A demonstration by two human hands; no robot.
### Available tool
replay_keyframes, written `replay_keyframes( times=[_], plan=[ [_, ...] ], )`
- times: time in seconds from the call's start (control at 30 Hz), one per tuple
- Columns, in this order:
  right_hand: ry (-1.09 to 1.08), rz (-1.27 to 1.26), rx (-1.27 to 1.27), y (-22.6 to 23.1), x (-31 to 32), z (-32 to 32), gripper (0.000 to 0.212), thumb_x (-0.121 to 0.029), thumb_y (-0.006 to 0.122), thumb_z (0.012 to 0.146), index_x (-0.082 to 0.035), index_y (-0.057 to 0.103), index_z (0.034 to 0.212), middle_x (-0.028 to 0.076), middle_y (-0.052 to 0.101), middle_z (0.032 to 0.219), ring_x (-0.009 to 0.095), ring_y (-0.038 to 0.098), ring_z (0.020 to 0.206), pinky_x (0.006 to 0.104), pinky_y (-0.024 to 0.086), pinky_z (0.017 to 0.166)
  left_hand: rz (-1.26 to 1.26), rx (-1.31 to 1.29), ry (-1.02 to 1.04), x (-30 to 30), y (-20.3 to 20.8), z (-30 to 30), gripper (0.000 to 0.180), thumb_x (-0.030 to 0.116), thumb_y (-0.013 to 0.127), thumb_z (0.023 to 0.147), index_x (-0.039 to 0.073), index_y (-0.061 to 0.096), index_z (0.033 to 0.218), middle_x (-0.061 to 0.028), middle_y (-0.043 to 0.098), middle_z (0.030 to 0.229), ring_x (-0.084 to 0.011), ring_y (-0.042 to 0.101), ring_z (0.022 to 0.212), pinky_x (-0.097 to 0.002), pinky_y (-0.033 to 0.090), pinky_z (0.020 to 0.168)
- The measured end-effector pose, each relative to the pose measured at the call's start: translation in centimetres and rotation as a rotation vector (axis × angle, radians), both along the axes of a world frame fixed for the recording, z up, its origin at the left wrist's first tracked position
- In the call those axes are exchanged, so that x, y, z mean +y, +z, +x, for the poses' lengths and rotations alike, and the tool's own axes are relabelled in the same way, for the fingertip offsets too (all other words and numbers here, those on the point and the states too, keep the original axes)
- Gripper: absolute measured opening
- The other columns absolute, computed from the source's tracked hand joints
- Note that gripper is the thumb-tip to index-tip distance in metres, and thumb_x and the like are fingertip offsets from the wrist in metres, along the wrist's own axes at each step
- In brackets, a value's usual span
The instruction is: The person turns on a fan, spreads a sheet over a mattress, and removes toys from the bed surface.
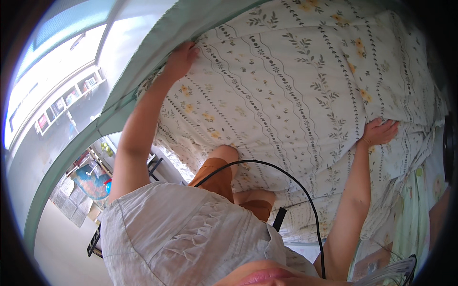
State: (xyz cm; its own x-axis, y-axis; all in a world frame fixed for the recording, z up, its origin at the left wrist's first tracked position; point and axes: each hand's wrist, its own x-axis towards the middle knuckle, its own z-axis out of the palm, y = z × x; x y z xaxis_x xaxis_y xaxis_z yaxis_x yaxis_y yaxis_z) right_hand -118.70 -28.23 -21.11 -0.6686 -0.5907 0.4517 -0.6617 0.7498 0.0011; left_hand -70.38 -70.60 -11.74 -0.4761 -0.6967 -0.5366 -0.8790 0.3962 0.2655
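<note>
A white quilt (286, 95) with yellow flowers, grey leaf sprigs and dark wavy stripes is spread across the bed in front of me. My left hand (182, 61) is at its far left edge, beside the green fabric. Those fingers look curled in on the quilt's border, though their tips are partly hidden. Over on the right, my right hand (380, 132) rests on the quilt along a raised fold, its fingers stretched out and pointing right. Both arms are spread wide. The cloth between the hands lies mostly smooth, with wrinkles toward the right and near sides.
My knees (224, 155) press against the quilt's near side. A black cable (291, 177) arcs in front of me. Pale green bed-canopy fabric (121, 97) frames the left; more green cloth (414, 214) hangs at right. Beyond are a wall shelf (71, 97) and a map (90, 181).
</note>
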Motion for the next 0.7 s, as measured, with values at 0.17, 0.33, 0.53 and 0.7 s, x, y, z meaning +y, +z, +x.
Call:
replay_keyframes(
  times=[0.17, 0.33, 0.53, 0.7],
  plan=[
    [-0.009, -0.038, -0.002, -0.3, 0.1, 0.3, 0.046, -0.035, 0.044, 0.091, -0.007, 0.049, 0.128, 0.017, 0.044, 0.140, 0.042, 0.040, 0.125, 0.0557, 0.031, 0.101, 0.365, -0.292, 0.087, -2.9, -0.5, -2.7, 0.081, 0.064, 0.061, 0.081, 0.003, 0.049, 0.134, -0.0168, 0.058, 0.127, -0.0283, 0.058, 0.113, -0.0354, 0.044, 0.094],
    [-0.018, -0.047, -0.051, 0.2, -0.4, 0.6, 0.046, -0.035, 0.045, 0.091, -0.008, 0.049, 0.127, 0.016, 0.044, 0.140, 0.042, 0.038, 0.127, 0.0562, 0.029, 0.103, 0.276, -0.194, 0.118, -1.3, 0.0, -2.6, 0.080, 0.058, 0.061, 0.083, -0.001, 0.045, 0.134, -0.0243, 0.056, 0.125, -0.0375, 0.053, 0.116, -0.0414, 0.039, 0.099],
    [-0.036, -0.070, -0.087, 0.7, -0.4, 0.7, 0.047, -0.035, 0.045, 0.090, -0.009, 0.048, 0.129, 0.017, 0.041, 0.143, 0.042, 0.034, 0.130, 0.0570, 0.025, 0.105, -0.210, 0.319, -0.252, 2.0, 0.5, -2.9, 0.045, 0.014, 0.060, 0.089, -0.001, 0.043, 0.128, -0.0234, 0.051, 0.124, -0.0412, 0.048, 0.116, -0.0456, 0.039, 0.097],
    [-0.051, -0.057, -0.106, 1.1, -0.3, 0.8, 0.047, -0.034, 0.046, 0.090, -0.009, 0.047, 0.130, 0.017, 0.040, 0.144, 0.042, 0.033, 0.131, 0.0567, 0.024, 0.105, -0.345, 0.300, -0.258, 1.6, -1.0, -10.3, 0.025, 0.014, 0.058, 0.090, 0.002, 0.054, 0.112, -0.0195, 0.060, 0.107, -0.0387, 0.058, 0.097, -0.0438, 0.047, 0.084]
  ],
)
